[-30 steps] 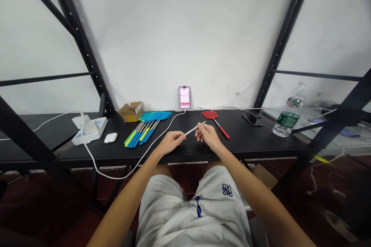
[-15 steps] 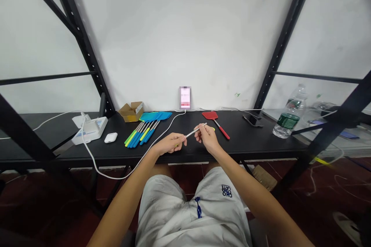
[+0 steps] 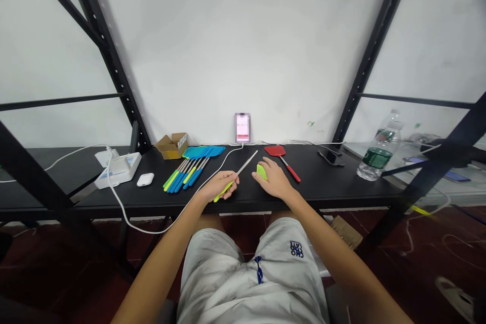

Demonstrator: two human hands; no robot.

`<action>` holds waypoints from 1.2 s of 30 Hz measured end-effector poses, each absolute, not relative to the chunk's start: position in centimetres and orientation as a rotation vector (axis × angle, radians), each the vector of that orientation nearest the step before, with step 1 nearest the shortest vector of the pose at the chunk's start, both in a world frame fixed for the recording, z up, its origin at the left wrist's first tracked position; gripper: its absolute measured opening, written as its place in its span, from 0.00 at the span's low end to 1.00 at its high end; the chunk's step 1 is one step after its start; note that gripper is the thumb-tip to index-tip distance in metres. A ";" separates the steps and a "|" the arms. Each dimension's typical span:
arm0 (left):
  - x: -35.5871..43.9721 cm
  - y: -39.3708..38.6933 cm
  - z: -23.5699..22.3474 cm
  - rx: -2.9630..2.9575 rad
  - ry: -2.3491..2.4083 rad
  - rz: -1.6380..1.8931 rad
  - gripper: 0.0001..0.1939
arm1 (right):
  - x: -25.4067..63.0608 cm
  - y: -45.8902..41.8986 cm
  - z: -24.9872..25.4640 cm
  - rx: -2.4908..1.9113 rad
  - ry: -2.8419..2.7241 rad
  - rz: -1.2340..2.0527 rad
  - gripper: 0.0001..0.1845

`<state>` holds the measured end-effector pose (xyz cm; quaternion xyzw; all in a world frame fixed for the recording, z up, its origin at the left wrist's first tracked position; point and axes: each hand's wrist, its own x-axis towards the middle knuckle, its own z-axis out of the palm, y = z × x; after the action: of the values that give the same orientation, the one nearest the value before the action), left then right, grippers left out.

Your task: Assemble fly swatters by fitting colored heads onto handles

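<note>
My left hand [image 3: 220, 187] is closed round the yellow-green grip of a fly swatter handle [image 3: 224, 192], and its metal rod points up to the right over the black table. In my right hand [image 3: 276, 180] is a yellow-green perforated fly swatter head [image 3: 261, 171], gripped between thumb and fingers and partly hidden by them. The rod's tip and the head are apart. Just beyond my right hand a red fly swatter [image 3: 275, 151] lies on the table. To the left lies a row of several fly swatters [image 3: 205, 152] with blue heads and blue, yellow or green grips.
A small open cardboard box [image 3: 171, 147] stands behind the row. Left are a white earphone case [image 3: 145, 179] and a power strip [image 3: 118, 171] with a white cable. A phone [image 3: 242, 128] leans on the wall. Right are another phone [image 3: 330, 157] and water bottles [image 3: 375, 159].
The handle, held between both hands before, is now in my left hand only, its rod tilted more steeply. My right hand has turned over, and the yellow-green head shows in it.
</note>
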<state>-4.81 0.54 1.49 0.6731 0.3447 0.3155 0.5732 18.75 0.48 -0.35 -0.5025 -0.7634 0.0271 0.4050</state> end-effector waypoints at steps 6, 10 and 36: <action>-4.3 0.6 1.5 1.538 0.850 0.800 0.16 | 19.0 0.4 -1.4 -1.506 -2.300 -0.033 0.36; -4.1 0.4 1.7 1.528 0.883 0.794 0.14 | 19.3 -0.3 -0.5 -1.510 -2.422 -0.013 0.39; -4.2 0.3 1.9 1.552 0.878 0.785 0.13 | 18.3 -2.6 2.9 -1.713 -2.256 -0.169 0.29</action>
<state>-4.22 0.29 1.87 0.6589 0.3729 0.3333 0.5619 18.29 -2.58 2.94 -0.5968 -0.7858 -0.0590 0.1514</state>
